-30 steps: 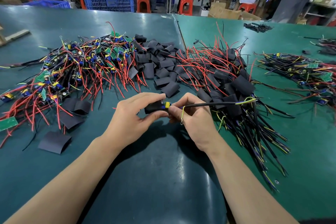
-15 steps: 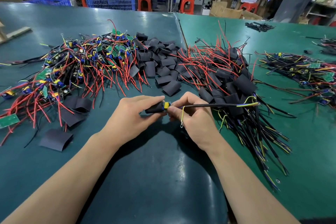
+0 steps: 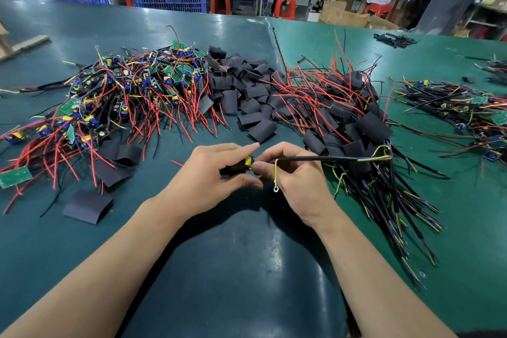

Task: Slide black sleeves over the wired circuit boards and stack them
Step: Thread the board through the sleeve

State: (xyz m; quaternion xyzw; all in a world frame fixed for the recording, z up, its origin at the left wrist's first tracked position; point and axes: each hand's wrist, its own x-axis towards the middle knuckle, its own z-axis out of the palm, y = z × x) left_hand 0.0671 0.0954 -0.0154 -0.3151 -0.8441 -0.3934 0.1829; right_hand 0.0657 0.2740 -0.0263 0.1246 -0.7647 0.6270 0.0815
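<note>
Head view: both hands [image 3: 208, 173] [image 3: 299, 181] pinch one sleeved board [image 3: 236, 168], loose sleeves [image 3: 247, 90] piled beyond.

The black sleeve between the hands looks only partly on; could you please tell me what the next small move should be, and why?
Probably push the black sleeve further right along the board, since its yellow component shows at the sleeve's mouth. The left hand holds the sleeve while the right hand pinches the black cable to brace it.

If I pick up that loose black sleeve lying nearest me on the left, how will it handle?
The loose black sleeve lies nearly flat, so it is probably thin, light and floppy. Its matte look suggests fair grip. Being flat, it should slide when pushed, not roll.
</note>
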